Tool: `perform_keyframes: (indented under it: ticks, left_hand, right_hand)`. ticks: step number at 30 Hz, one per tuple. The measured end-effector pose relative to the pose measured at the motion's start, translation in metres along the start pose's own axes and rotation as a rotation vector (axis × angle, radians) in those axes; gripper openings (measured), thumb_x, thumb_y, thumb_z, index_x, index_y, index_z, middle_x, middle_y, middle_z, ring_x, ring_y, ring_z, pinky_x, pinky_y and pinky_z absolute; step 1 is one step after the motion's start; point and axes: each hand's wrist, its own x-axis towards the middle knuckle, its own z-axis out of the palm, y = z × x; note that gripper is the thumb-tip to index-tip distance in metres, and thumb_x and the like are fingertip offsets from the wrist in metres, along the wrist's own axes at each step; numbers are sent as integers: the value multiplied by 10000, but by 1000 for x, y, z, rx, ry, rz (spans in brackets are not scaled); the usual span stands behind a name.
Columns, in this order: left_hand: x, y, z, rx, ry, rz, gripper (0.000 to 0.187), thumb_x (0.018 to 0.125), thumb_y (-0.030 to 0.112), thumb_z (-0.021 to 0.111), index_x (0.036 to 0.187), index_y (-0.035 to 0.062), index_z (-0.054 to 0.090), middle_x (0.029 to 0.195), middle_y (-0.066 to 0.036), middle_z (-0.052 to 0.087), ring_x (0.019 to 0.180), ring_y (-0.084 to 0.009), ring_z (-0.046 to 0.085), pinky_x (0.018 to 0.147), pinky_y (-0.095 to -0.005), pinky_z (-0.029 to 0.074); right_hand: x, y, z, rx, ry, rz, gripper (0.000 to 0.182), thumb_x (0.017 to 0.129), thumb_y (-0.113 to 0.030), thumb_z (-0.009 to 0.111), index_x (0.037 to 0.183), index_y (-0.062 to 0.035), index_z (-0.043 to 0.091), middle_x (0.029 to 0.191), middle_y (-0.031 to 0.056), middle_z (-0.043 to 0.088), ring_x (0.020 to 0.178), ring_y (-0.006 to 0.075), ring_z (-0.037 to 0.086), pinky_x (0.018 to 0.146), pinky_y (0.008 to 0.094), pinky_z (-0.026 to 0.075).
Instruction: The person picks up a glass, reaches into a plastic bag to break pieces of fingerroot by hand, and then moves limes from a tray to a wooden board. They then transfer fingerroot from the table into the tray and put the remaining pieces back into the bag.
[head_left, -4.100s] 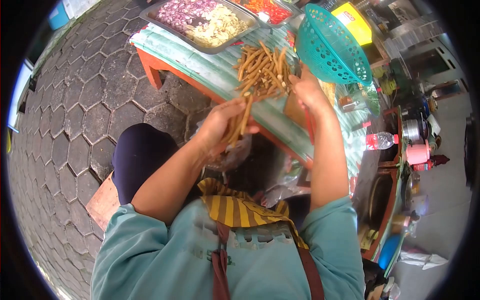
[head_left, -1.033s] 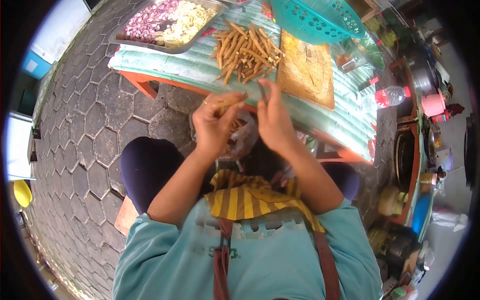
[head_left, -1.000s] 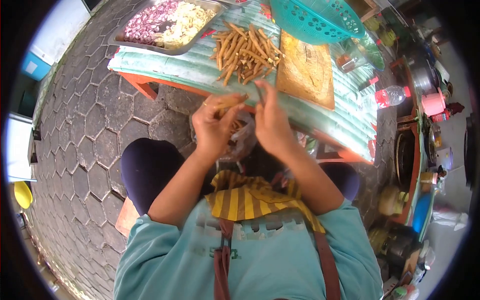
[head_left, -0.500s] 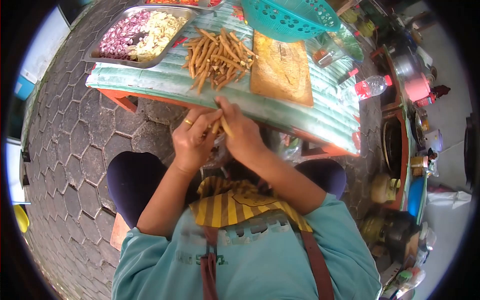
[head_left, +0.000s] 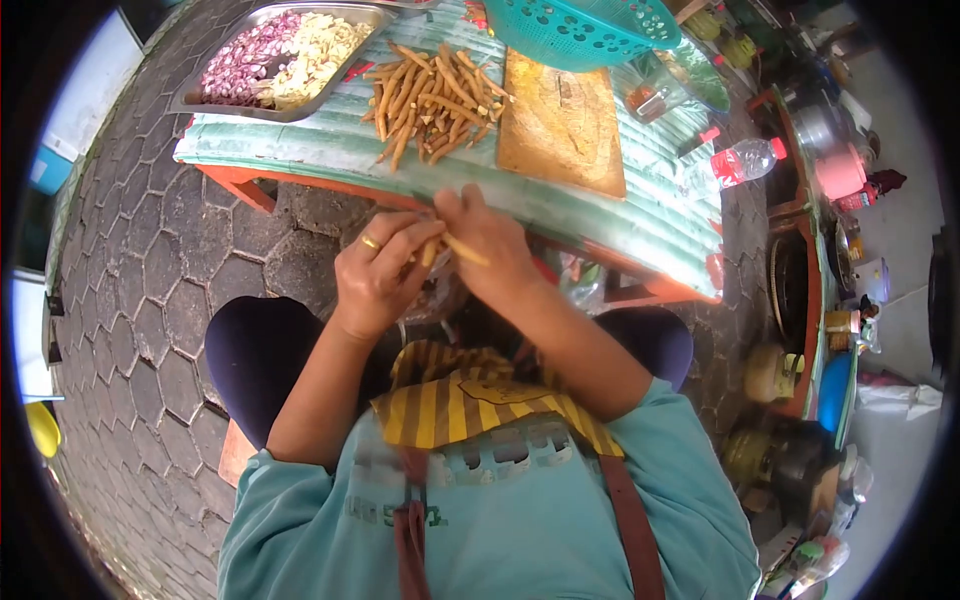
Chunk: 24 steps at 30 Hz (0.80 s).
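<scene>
My left hand (head_left: 378, 272), a gold ring on one finger, is closed around a pale yellow finger-shaped root (head_left: 430, 250). Close against it, my right hand (head_left: 492, 245) is closed too, with a slim yellow root (head_left: 468, 252) sticking out below its fingers. Whether a small blade is between the fingers I cannot make out. Both hands are over my lap, just in front of the table edge. Beyond them, a pile of brown unpeeled finger-shaped roots (head_left: 435, 105) lies on the table (head_left: 330, 150).
A worn wooden chopping board (head_left: 562, 130) lies right of the pile, with a teal plastic basket (head_left: 590, 40) behind it. At the left is a metal tray (head_left: 285, 112) of sliced shallots and garlic. A plastic bottle (head_left: 745, 163) is near the right end.
My hands have shifted slightly with the view. The yellow root at my right hand now points further right and lies flatter. The pile looks much the same.
</scene>
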Motion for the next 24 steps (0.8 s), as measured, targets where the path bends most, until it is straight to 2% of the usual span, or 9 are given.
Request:
perform_keyframes:
  ticks: [6,8,9,13,16,18,19,22,24]
  left_hand:
    - [-2,-10,-3,-69,162,-77,143,780,-16,665,914,15,624,859,-71,612,684,-145,590,567,-243,468]
    - [-8,-13,-3,-270,206,-379,153,755,-17,668,897,30,635,895,-98,633,760,-190,614,675,-251,470]
    - [-7,-10,-4,-353,224,-437,104,798,11,653,900,21,633,858,-61,628,726,-141,579,664,-228,443]
    - [-12,-18,3,-544,196,-597,77,904,123,578,935,53,583,894,-14,582,487,-27,411,440,-177,334]
    - [3,-11,3,-758,238,-733,130,935,167,523,1011,63,543,902,-23,588,458,-36,387,411,-177,316]
    - [17,-29,5,-717,197,-725,206,959,192,461,1129,82,500,893,-19,575,449,-42,373,382,-184,290]
    - [33,-35,4,-665,163,-745,226,961,195,451,1155,88,495,865,-13,556,453,-40,369,375,-189,280]
    - [101,-25,-2,-639,6,-929,271,956,223,443,1185,104,526,722,17,451,450,-25,319,370,-188,222]
    - [139,-58,6,-428,-293,-867,335,916,248,518,1192,61,553,795,-34,564,528,-84,469,446,-230,371]
  right_hand:
    - [5,11,-16,625,-39,178,225,851,-35,482,1076,-28,476,806,177,599,681,339,610,614,414,468]
    - [6,6,-30,968,-342,410,381,910,-57,407,1288,-93,442,635,49,499,460,100,455,403,256,368]
    - [4,5,-25,992,-317,406,383,922,-67,392,1300,-98,444,642,5,480,409,49,391,370,197,305]
    - [1,1,-23,1026,-263,337,355,924,-66,402,1271,-88,476,616,-3,453,426,53,397,379,204,311]
    - [5,13,-27,890,-243,249,274,925,-124,446,1158,-45,565,636,47,537,487,106,491,445,262,393]
    - [7,20,-32,654,-294,239,276,879,-179,513,876,81,605,818,289,602,750,392,603,671,412,460]
    - [7,20,-39,622,-298,232,358,871,-256,534,822,89,612,777,303,589,783,441,580,698,429,462]
    - [10,18,-57,525,-348,164,367,863,-265,535,821,90,620,783,297,595,796,435,592,728,442,467]
    - [11,20,-58,509,-357,116,361,855,-257,535,806,90,624,796,294,599,804,430,595,741,446,468]
